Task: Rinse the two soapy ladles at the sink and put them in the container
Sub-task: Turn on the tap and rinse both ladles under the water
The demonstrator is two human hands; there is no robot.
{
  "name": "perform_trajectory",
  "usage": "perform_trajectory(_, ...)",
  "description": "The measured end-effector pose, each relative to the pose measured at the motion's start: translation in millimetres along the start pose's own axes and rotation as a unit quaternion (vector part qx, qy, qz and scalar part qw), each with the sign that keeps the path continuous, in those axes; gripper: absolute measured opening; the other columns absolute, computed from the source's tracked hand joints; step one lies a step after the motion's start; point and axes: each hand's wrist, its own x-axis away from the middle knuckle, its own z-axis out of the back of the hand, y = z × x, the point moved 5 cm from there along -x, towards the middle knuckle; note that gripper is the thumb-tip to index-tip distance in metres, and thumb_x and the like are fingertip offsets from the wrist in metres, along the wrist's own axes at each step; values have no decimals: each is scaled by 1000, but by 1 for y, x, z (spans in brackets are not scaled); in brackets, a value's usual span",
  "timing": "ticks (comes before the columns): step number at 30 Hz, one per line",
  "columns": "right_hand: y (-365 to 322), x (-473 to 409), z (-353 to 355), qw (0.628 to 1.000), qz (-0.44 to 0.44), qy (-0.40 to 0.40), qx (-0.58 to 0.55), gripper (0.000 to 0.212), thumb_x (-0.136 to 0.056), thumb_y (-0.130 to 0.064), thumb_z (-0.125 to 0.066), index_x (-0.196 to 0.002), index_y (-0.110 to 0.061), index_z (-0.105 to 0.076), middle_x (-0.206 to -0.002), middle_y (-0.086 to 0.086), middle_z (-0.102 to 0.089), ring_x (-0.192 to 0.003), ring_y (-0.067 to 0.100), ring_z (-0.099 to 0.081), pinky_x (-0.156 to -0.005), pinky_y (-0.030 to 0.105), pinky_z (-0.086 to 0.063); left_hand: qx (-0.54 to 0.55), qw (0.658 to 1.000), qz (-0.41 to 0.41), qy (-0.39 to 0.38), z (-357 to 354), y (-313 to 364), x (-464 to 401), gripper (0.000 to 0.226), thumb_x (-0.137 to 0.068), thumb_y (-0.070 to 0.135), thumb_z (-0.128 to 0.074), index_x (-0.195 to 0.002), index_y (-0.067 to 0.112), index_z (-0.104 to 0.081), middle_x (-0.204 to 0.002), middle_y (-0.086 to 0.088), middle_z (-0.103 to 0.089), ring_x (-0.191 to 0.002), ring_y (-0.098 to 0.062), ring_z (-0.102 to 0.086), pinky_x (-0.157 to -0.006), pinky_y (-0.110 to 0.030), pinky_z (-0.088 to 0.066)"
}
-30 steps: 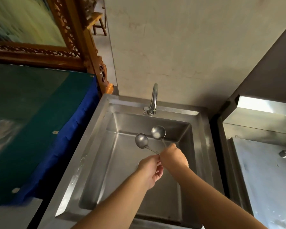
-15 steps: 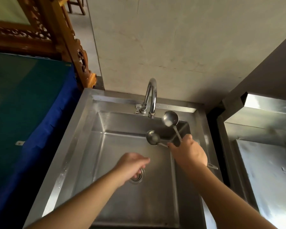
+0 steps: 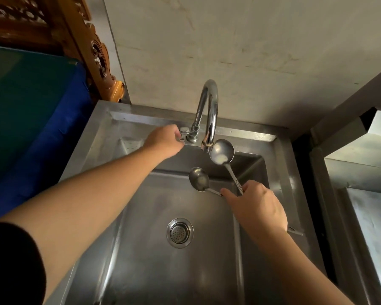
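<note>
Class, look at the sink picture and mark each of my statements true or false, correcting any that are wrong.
1. The right hand holds both ladles by their handles. True.
2. The left hand rests on the drain strainer. False: it is at the tap handle; the drain strainer lies untouched in the sink.
3. The upper ladle has its bowl right beside the faucet spout. True.
4. A strong stream of water pours from the spout. False: no stream is visible.
5. The lower ladle lies flat on the sink floor. False: it is held up in the right hand's grip.
</note>
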Motion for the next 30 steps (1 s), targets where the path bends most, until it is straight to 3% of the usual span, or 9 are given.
perform_trajectory(4,-1,-5,-4,1000,3,-7,17,45,-78,-66,-55,-73,-22,-60,-70,-4,-62,-67,24,-60,-55,29,-38,-58,997,-48,24,-7,1,-9,52,-79,38,-79,-123,23,-58,-119,-2,-60,-103,-26,-61,-81,-38,-53)
perform_trajectory(8,-1,-6,-2,1000,10,-7,29,41,-79,-63,-57,-71,-23,-52,-68,-6,-57,-65,24,-57,-49,28,-32,-122,985,-123,-7,-8,12,-16,72,-75,38,-84,-138,19,-54,-131,-3,-53,-123,-27,-49,-93,-44,-51)
perform_trajectory(12,-2,-7,4,999,21,-7,40,43,-79,-64,-60,-78,-22,-56,-74,-3,-63,-71,24,-62,-56,30,-42,-152,974,-167,-6,-1,25,-23,33,-80,24,-76,-110,12,-68,-109,-8,-61,-106,-30,-54,-86,-45,-52)
perform_trajectory(15,-4,-7,8,999,25,-5,42,44,-79,-64,-61,-82,-21,-59,-79,-1,-66,-75,25,-64,-60,31,-44,-140,976,-161,-30,4,31,-25,19,-77,18,-76,-93,9,-70,-96,-9,-62,-91,-29,-57,-75,-42,-52)
perform_trajectory(25,-15,-13,22,998,33,9,46,44,-79,-64,-65,-84,-21,-59,-79,-1,-66,-73,26,-62,-58,31,-43,-123,979,-133,-92,10,37,-31,16,-79,21,-74,-80,7,-65,-83,-12,-68,-82,-35,-65,-72,-43,-55)
perform_trajectory(30,-19,-17,25,998,34,23,54,45,-79,-64,-65,-84,-21,-58,-73,-2,-55,-69,26,-54,-57,31,-38,-120,979,-125,-107,12,39,-31,13,-80,22,-69,-79,9,-67,-84,-15,-69,-84,-35,-65,-77,-45,-55)
